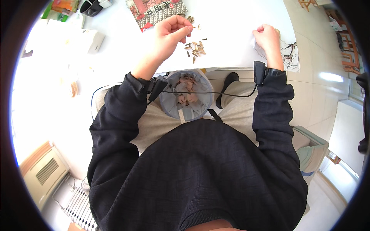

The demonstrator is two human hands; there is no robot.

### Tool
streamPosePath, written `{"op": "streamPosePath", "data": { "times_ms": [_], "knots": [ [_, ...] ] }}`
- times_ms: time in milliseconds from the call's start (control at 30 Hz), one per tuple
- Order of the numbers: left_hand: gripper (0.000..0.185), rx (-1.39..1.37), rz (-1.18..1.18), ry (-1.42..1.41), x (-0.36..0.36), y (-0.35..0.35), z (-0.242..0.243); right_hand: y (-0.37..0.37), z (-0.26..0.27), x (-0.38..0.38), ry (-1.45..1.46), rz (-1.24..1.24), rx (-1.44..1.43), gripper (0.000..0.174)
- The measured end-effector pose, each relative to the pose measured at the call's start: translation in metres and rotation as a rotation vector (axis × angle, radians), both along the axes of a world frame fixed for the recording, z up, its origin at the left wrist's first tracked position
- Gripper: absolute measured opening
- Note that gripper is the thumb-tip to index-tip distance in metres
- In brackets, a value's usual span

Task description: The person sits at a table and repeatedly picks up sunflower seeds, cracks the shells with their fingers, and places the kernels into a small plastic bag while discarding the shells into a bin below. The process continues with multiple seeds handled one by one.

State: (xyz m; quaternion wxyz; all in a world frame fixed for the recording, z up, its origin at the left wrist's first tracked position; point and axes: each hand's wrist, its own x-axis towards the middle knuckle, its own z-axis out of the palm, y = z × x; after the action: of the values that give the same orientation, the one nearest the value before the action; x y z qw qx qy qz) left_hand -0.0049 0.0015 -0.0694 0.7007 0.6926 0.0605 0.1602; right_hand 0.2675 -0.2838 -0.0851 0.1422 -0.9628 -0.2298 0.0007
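My left hand (175, 30) is over the white table, thumb and index finger pinched together at what looks like a sunflower seed, mostly hidden. Below and to the right of it lies a loose pile of sunflower seed shells (196, 49). More seeds (190, 19) lie just beyond my fingertips, beside the printed seed bag (162, 11). My right hand (266, 36) rests near the table's right side with its fingers curled, over a clear plastic bag or wrapper (260, 50); whether it grips this is hidden.
A lined waste bin (186, 98) with crumpled tissues stands between my knees, under the table edge (231, 68). A black cable (231, 94) hangs between my wrists. At the upper left are a black cup (91, 8), a white box (94, 42) and colourful packets (62, 8).
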Motion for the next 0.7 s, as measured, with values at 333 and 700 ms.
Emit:
{"op": "streamPosePath", "data": {
  "times_ms": [333,700],
  "knots": [
    [0.003,0.536,-0.033,-0.117,0.003,-0.034,0.013,0.025,0.04,-0.072,0.572,0.171,0.49,0.019],
    [0.018,1.116,-0.001,-0.466,0.021,-0.069,0.01,0.025,0.057,-0.094,0.918,0.466,0.495,0.021]
  ]
}}
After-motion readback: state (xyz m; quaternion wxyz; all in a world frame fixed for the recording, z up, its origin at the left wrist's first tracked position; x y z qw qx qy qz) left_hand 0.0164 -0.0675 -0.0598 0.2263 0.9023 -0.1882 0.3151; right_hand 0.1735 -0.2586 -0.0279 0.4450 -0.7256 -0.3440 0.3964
